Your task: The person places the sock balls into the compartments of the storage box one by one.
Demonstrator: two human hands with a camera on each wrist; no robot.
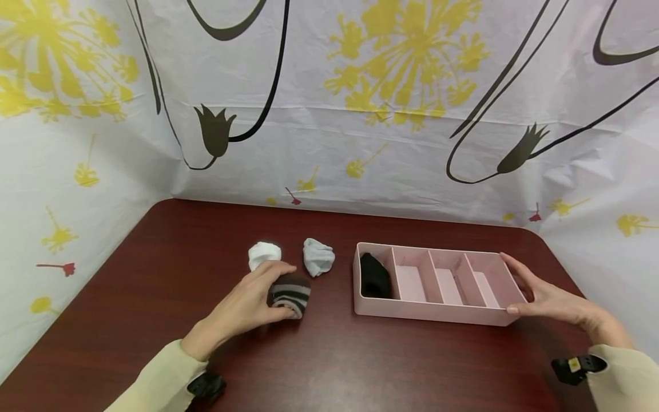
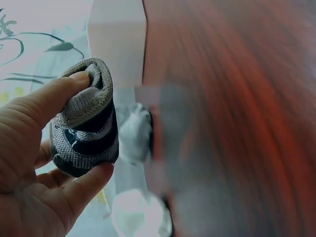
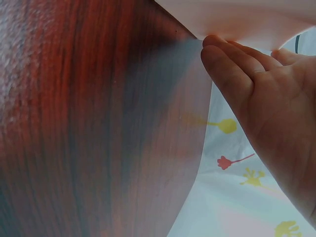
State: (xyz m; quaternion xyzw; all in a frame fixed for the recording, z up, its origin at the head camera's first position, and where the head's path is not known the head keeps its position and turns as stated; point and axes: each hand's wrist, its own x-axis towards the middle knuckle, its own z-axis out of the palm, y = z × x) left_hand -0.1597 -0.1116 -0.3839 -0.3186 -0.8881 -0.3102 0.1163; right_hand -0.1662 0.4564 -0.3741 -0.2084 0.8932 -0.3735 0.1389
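My left hand [image 1: 249, 300] pinches a rolled striped sock [image 1: 291, 295] between thumb and fingers. Grey, black and brown bands show on it. In the left wrist view the thumb presses into the roll's cuffed end, with fingertips against its other side. Just beyond that hand lie a balled white sock [image 1: 264, 253] and a balled light grey sock [image 1: 318, 257]. At the right, my right hand [image 1: 548, 294] grips the end of a pink divided box [image 1: 432, 310], thumb at the near corner and fingers reaching to the far one. A black sock [image 1: 374, 277] fills its leftmost compartment.
The dark reddish wooden table [image 1: 360, 360] has rounded far corners. A white curtain [image 1: 319, 143] printed with yellow and dark flowers hangs behind it and at both sides. Thin dividers [image 1: 436, 276] split the box into several compartments.
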